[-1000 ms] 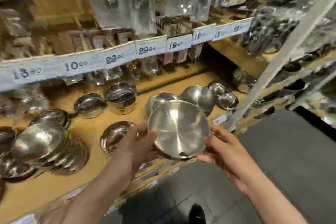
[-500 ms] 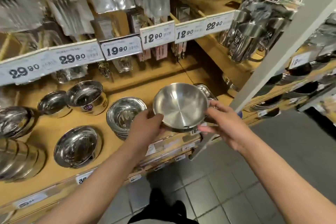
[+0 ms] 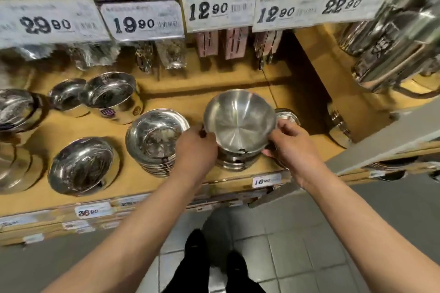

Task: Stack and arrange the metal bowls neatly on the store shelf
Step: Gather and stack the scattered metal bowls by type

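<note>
Bowl (image 3: 239,121) in both hands sat on top of a short stack (image 3: 234,162) near the shelf's front edge (image 3: 166,188), tipped toward the person, probably to seat it squarely. The left hand (image 3: 196,150) gripped its left rim and the right hand (image 3: 289,143) its right rim, fingers curled round the metal. A second stack (image 3: 154,143) stood just beside on the left, leaving little room there; bare shelf lay open behind, toward the hanging packets (image 3: 209,40).

Bowl stack (image 3: 235,162): mostly hidden under held bowl (image 3: 239,121). Left-edge bowls (image 3: 14,109): cut off by frame. Small print on price tags (image 3: 219,8): blurred, unreadable. Hanging packets (image 3: 171,53): contents indistinct.
</note>
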{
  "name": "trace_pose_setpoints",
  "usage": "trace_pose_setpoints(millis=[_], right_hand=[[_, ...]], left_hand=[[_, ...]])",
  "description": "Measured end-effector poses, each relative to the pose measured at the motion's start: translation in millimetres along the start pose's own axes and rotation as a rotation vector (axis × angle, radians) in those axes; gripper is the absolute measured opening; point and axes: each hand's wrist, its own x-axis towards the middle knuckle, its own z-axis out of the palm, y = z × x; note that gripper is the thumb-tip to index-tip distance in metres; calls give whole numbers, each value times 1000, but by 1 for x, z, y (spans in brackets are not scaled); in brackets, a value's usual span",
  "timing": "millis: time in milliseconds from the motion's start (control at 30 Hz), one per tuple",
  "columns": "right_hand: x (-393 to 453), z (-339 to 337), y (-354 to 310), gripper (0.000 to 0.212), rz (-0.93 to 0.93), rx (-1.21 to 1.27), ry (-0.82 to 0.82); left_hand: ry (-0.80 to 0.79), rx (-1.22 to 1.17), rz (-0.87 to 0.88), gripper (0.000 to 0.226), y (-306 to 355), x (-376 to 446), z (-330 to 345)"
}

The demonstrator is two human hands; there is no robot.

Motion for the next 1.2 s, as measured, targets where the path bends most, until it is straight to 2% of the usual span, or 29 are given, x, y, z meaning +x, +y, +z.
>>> trace_pose_setpoints(millis=[67, 167, 367, 500, 633, 900, 1200], right_hand=[[2, -1, 5, 19, -15, -24, -22], [4, 0, 12, 18, -59, -67, -65], [13, -1, 23, 19, -86, -204, -46], [18, -4, 25, 12, -77, -209, -49], [19, -4, 27, 23, -94, -232, -50], [20, -4, 25, 26, -102, -255, -43], [24, -5, 25, 24, -110, -239, -75]], left_hand=[[44, -9, 3, 36, -4, -2, 4], [117, 15, 20, 30, -15, -4, 9], [168, 20, 67, 33, -31, -6, 25], [162, 3, 75, 38, -32, -3, 32], [179, -7, 79, 36, -36, -1, 35], [195, -30, 106, 35, -38, -1, 37], [187, -39, 85, 50, -45, 1, 37]])
